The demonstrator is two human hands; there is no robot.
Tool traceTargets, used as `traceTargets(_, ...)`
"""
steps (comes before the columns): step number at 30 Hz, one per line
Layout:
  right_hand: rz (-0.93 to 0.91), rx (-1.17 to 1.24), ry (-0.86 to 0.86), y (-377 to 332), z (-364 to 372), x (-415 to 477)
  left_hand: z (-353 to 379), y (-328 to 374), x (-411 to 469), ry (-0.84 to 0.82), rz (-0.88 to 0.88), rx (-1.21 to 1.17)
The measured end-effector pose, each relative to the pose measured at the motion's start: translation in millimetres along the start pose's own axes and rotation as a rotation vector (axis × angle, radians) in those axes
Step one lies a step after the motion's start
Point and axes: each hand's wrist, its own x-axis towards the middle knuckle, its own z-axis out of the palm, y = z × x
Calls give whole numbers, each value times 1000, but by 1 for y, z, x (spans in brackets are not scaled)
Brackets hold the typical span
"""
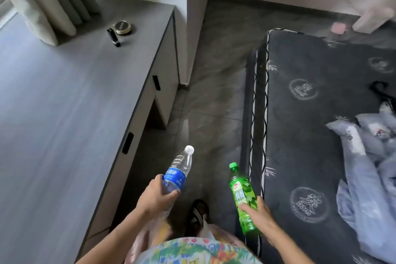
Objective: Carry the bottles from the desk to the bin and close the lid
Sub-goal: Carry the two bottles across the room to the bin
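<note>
- Bottles are off the desk (pixel 64 96), one per hand so both go in a single trip
- Left hand (pixel 154 197) is wrapped round the clear water bottle (pixel 176 174)
- Right hand (pixel 256 210) is closed round the green bottle (pixel 243 197), necks pointing ahead
- Bin is not in view, so carrying seems unfinished

We hold a clear water bottle (pixel 179 172) with a blue label in our left grip (pixel 155 196) | green tea bottle (pixel 243 197) in our right grip (pixel 256 213) | grey bench (pixel 64 96) at left carries a lipstick (pixel 113 37) beside a round compact (pixel 122 27) | dark mattress (pixel 310 135) at right
</note>
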Motion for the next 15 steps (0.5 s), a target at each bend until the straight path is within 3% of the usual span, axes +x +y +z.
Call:
traceTargets(7, 31, 14, -32, -41, -22, 41, -13, 21, 57, -24, -48, 130)
traceTargets(15, -40, -86, 83, -159, -66, 123, -53, 59, 159, -55, -113, 141)
